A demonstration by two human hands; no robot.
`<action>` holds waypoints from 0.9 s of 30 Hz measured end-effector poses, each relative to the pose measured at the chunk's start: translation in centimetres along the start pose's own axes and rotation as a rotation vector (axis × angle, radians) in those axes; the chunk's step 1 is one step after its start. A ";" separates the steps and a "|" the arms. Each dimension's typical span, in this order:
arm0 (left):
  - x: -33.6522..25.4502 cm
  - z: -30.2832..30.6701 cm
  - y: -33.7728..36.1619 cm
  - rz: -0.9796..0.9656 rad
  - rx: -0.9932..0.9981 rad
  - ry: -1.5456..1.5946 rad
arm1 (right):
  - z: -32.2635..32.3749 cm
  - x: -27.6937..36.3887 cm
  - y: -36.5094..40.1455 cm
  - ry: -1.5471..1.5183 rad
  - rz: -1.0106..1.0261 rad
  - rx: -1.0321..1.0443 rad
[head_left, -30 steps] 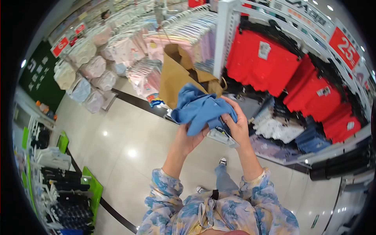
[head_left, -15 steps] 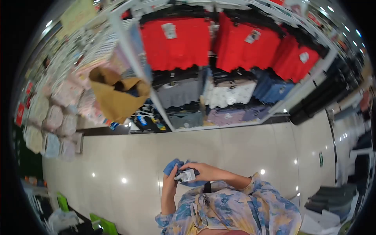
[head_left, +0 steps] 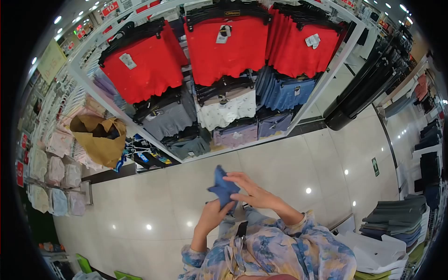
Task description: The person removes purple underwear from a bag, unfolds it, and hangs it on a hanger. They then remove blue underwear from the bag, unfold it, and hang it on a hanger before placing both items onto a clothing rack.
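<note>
A small blue garment (head_left: 222,185), folded or bunched so that its kind cannot be made out, is held up in front of my body. My left hand (head_left: 213,217) grips its lower end, with the thumb pressed on the cloth. Fingers stretched and apart, my right hand (head_left: 257,195) lies against the garment's right side. No tag shows on the cloth from this angle. Both hands are over the tiled floor, away from the clothes rack.
Ahead stands a white-framed rack (head_left: 322,84) with red garments (head_left: 228,51) above white, grey and blue ones. A brown paper bag (head_left: 100,140) is at its left. A black cylindrical post (head_left: 347,105) rises at right. Folded dark clothes (head_left: 394,210) lie at lower right.
The garment was bunched between both hands with a white tag showing; now it points upward from my left hand and my right fingers have straightened. The rack has shifted left in view.
</note>
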State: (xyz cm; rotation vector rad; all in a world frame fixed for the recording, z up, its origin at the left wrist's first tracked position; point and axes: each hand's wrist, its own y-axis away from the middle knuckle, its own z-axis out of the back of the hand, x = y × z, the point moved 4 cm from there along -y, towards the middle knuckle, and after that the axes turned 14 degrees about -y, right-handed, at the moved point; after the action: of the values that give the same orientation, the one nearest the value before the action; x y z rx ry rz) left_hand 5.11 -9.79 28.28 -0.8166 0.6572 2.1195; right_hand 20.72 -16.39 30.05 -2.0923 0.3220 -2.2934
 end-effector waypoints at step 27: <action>-6.8 12.7 -1.6 -0.266 -0.275 0.015 | 13.7 9.3 0.0 -0.115 -0.004 -0.186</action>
State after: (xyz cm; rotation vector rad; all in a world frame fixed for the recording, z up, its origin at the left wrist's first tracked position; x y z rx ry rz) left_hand 5.62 -3.54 41.29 -1.0095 0.2479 1.9837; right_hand 33.29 -19.67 40.28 -2.2992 0.5471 -2.2114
